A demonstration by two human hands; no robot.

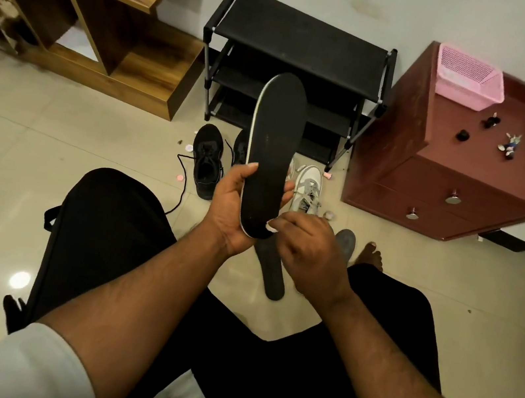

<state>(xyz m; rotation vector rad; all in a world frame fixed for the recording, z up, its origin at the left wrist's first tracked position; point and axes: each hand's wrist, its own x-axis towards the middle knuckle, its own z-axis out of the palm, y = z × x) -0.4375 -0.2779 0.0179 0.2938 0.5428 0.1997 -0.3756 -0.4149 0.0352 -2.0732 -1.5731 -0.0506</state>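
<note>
A black insole with a white edge (275,138) stands upright in front of me. My left hand (230,207) grips its lower part, thumb on the face and fingers behind. At the insole's heel end, my right hand (306,253) pinches a small white bit. Two more dark insoles (271,275) lie on the floor under my hands. Beyond them sit a black sneaker (206,161) with a loose lace and a white sneaker (308,189).
A black shoe rack (298,36) stands against the wall, a wooden shelf unit (94,14) to its left and a maroon drawer cabinet (467,170) with a pink basket (468,78) to its right. Small scraps dot the tiled floor. My knees frame the bottom.
</note>
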